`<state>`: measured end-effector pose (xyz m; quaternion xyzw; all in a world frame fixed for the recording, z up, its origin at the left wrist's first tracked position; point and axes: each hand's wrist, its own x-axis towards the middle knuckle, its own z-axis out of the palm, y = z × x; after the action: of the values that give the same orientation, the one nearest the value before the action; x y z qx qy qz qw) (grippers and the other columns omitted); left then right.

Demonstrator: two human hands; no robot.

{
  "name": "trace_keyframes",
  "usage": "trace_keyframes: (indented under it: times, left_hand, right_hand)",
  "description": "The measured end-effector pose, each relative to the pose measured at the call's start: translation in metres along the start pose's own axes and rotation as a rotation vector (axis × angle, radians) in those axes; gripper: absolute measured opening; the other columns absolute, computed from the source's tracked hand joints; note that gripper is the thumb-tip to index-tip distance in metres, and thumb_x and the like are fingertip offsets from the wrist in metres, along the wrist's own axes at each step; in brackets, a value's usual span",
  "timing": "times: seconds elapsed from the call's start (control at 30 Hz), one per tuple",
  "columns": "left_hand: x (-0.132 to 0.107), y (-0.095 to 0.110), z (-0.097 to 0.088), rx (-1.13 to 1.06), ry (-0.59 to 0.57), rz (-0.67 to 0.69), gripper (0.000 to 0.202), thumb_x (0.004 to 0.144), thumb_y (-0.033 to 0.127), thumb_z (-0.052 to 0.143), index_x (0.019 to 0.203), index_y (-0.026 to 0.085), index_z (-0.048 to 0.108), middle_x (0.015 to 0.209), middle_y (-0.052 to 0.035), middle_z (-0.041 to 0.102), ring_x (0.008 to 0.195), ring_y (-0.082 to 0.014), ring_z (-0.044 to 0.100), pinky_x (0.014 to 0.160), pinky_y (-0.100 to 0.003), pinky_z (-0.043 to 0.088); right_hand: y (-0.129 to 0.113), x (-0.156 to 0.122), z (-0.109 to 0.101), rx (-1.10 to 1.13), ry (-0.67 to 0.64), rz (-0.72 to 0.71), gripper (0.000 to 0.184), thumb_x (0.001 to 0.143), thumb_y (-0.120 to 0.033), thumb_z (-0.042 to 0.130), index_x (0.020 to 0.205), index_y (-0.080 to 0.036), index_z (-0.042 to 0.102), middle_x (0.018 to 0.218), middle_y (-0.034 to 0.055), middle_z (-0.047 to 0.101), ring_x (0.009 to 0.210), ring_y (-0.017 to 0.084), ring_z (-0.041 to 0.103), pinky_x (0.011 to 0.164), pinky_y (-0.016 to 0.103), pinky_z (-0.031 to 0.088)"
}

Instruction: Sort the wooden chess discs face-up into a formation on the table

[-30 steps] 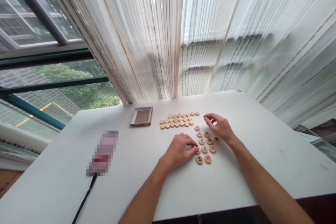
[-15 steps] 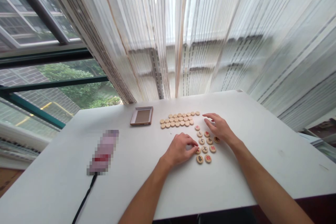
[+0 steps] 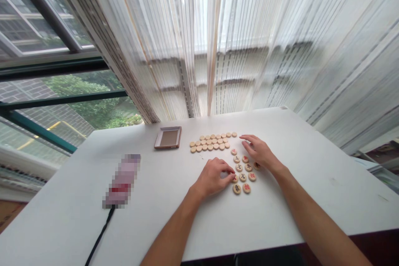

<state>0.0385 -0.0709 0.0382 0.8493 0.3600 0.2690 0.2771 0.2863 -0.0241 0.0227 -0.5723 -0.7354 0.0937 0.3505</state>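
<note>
Left hand (image 3: 213, 178) fingertips touch a round wooden disc (image 3: 235, 178).

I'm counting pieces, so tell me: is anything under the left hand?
One marked wooden disc pokes out beneath the left hand's fingertips on the white table. Anything under the palm is covered.

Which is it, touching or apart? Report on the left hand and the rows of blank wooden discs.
Apart. The head view shows bare table between the left hand and the rows of blank discs; its fingertips lie at a marked disc instead.
</note>
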Motion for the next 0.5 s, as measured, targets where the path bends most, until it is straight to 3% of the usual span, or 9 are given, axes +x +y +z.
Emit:
trace_keyframes:
  times: [0.3,0.5]
  left_hand:
    - [0.001,-0.001,0.000,-0.007,-0.007,-0.003,0.012,0.088,0.029,0.065,0.089,0.026,0.077,0.089,-0.0030,0.074,0.087,-0.0207,0.062,0.087,-0.036,0.043]
    - [0.004,-0.007,0.001,-0.069,0.055,-0.006,0.018,0.093,0.031,0.059,0.091,0.022,0.074,0.085,-0.0034,0.072,0.079,-0.0170,0.061,0.079,-0.030,0.047]
  right_hand:
    - [0.010,0.004,0.008,-0.058,-0.047,-0.019,0.034,0.096,-0.032,0.047,0.126,-0.025,0.061,0.131,0.0082,0.062,0.122,0.028,0.056,0.108,0.047,0.042]
    - [0.009,0.024,0.017,-0.104,-0.067,-0.037,0.038,0.095,-0.030,0.049,0.132,-0.023,0.059,0.134,0.0100,0.061,0.121,0.029,0.055,0.106,0.047,0.042]
